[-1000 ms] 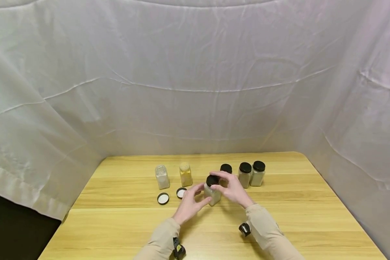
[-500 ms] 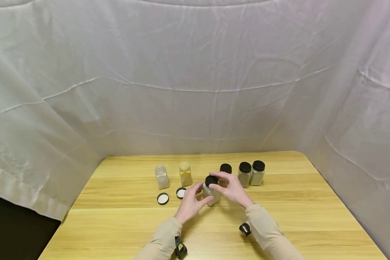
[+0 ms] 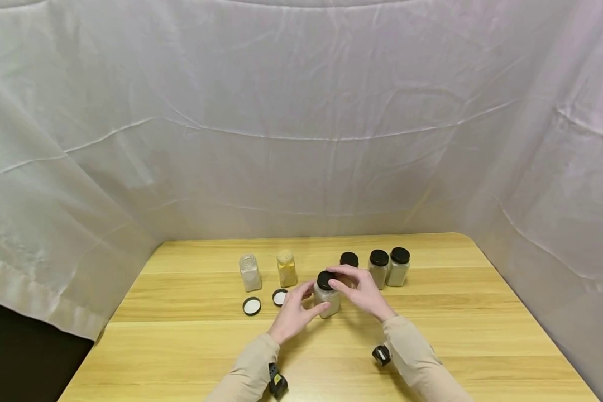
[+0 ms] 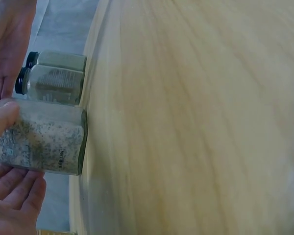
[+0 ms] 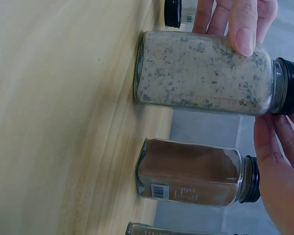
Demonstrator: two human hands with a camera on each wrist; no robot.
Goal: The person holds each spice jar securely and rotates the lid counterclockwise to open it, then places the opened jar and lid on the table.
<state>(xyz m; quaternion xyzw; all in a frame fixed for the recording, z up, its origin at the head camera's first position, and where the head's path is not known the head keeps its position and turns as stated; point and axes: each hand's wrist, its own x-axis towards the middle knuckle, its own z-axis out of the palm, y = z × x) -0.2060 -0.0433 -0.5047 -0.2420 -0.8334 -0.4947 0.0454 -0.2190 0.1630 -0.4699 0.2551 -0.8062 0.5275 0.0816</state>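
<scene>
A clear glass spice jar (image 3: 330, 305) with a speckled pale filling stands upright on the table. My left hand (image 3: 291, 319) grips its body, thumb on the near side and fingers round the far side. On top is a black screw lid (image 3: 325, 280), which my right hand (image 3: 364, 293) pinches between thumb and fingers. In the right wrist view the lid (image 5: 290, 87) sits on the jar's neck, with glass thread showing just below it. Left of the hands lie two black lids with white liners (image 3: 252, 306), one partly behind my left fingers.
Behind on the left stand a lidless jar (image 3: 251, 277) of white contents and a yellow-filled jar (image 3: 287, 272) with a shaker top. Black-capped jars stand at the right: one (image 3: 349, 259) partly behind my right hand, and two (image 3: 378, 271) close together. A pale curtain (image 3: 301, 184) surrounds the table.
My right thumb and fingers have shifted slightly on the lid, and the right wrist has moved a little right. The left hand keeps its hold; the jar moved slightly left.
</scene>
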